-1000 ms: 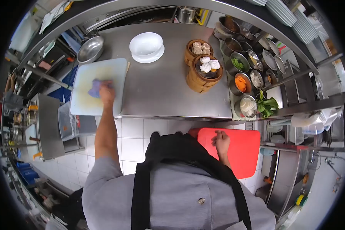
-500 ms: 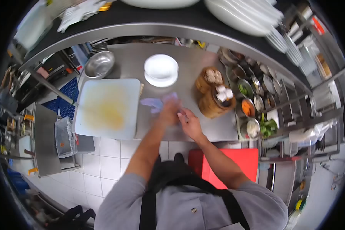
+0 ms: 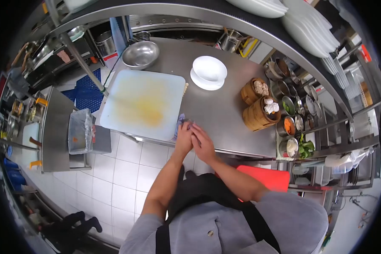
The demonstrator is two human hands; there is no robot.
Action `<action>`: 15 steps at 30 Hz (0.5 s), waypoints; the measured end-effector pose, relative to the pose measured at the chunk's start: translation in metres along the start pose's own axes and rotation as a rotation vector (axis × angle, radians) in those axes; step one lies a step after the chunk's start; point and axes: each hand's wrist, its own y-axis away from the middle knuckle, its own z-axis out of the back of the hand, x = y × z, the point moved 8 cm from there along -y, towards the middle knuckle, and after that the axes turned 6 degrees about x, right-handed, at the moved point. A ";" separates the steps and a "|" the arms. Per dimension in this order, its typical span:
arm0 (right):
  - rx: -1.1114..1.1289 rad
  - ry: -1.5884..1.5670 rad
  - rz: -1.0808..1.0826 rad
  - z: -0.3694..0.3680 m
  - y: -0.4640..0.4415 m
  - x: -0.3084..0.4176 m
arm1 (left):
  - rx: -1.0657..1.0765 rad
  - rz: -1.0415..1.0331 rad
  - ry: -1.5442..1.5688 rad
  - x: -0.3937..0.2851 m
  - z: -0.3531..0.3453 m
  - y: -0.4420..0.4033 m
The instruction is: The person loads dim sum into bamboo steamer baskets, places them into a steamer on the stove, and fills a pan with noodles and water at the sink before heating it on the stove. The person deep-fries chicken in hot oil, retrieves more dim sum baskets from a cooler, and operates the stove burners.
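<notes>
A crumpled purple cloth lies bunched at the right edge of the white cutting board, near the counter's front edge. My left hand is closed on it, and most of the cloth is hidden under the fingers. My right hand presses against the left one, its fingertips meeting at the same bunched cloth. Yellow stains spread over the cutting board. Farther back on the counter, a white bowl rests on a white plate.
On the steel counter stand two bamboo steamers with white items on top. A metal bowl sits behind the board. Ingredient pots line the right side. Stacked white plates occupy the overhead shelf; a red box stands below.
Both hands have moved left with the cloth, from the open counter to beside the cutting board, and have come together. The camera view has turned, so the counter appears tilted.
</notes>
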 end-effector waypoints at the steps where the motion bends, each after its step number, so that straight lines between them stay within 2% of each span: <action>1: -0.098 0.012 0.055 0.017 0.011 0.013 | -0.032 0.010 0.001 -0.007 0.015 -0.013; 4: 0.045 -0.021 0.091 0.040 0.032 0.024 | -0.139 0.142 -0.107 -0.044 0.073 -0.036; 6: 0.167 0.016 0.168 0.044 0.041 0.026 | -0.054 0.224 -0.411 -0.055 0.079 -0.023; 7: 0.196 0.037 0.187 0.044 0.050 0.029 | -0.078 0.287 -0.393 -0.060 0.086 -0.003; 9: 0.335 0.044 0.283 0.031 0.058 0.040 | -0.238 0.194 -0.229 -0.084 0.105 0.041; 11: 0.404 0.054 0.365 0.008 0.062 0.064 | -0.319 0.253 0.048 -0.073 0.110 0.117; 12: 0.491 0.013 0.455 -0.009 0.061 0.087 | -0.315 0.442 0.266 -0.049 0.095 0.171; 13: 0.575 -0.027 0.549 -0.025 0.060 0.107 | -0.345 0.579 0.279 -0.023 0.078 0.233; 14: 0.567 -0.052 0.628 -0.044 0.057 0.126 | -0.394 0.776 0.470 0.015 0.045 0.318; 15: 0.561 -0.076 0.704 -0.067 0.057 0.147 | -0.306 1.180 0.476 0.035 0.021 0.418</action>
